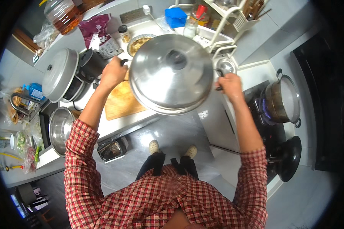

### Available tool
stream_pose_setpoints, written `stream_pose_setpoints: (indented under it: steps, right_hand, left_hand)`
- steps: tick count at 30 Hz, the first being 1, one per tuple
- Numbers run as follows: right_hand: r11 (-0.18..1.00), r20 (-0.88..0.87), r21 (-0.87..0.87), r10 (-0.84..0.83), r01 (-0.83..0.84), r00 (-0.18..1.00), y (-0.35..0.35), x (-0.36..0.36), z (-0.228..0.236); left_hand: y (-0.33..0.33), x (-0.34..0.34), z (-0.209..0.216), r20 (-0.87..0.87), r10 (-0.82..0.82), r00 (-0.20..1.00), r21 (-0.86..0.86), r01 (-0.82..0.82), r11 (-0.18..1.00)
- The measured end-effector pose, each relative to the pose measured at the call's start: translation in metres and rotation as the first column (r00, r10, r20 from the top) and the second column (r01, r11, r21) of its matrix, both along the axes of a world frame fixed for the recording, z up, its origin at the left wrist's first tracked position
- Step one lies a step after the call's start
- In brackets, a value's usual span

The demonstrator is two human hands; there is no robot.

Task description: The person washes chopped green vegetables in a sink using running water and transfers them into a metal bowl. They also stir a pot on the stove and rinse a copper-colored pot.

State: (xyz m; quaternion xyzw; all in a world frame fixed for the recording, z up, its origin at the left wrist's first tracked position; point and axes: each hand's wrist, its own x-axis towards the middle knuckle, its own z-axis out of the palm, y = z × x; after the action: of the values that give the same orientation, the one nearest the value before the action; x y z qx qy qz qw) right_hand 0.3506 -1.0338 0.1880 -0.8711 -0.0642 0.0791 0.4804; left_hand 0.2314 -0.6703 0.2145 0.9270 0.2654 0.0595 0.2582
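Note:
A large steel steamer pot [153,100] with a domed lid [172,82] is held up in front of me, over the counter's front edge. My left hand [114,72] is closed round its black side handle. On the other side, my right hand [230,87] grips the opposite handle. The lid sits on top with its dark knob upward, so the inside of the pot is hidden. Partly behind the pot lies a wooden cutting board [122,101], and a bowl of food pieces [139,44] stands beyond it.
At right, a steaming pot [288,99] stands over a lit blue flame, with a black wok [288,158] nearer me. To the left are a lidded pan [59,76], a black kettle [91,65] and a steel basin [61,128]. A bin [112,149] stands on the floor.

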Motion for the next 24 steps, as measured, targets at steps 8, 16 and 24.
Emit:
stream_pose_setpoints:
  steps: [8,16,24]
  right_hand:
    - [0.996,-0.149,-0.075,0.036,-0.047,0.988,0.159,-0.027,-0.095]
    - [0.996,-0.215,-0.058,0.048,-0.062,0.976,0.178,-0.027,-0.101]
    - [0.996,0.295,-0.079,-0.005,0.029,0.956,0.166,-0.056,-0.059]
  left_hand:
    - [0.131,-0.064,-0.073,-0.153,0.161,0.975,0.017,-0.16,0.987]
    - [0.145,-0.065,-0.087,-0.276,0.135,0.952,-0.035,-0.151,0.988]
    - [0.154,-0.09,-0.044,0.225,0.007,0.974,0.227,-0.06,0.972]
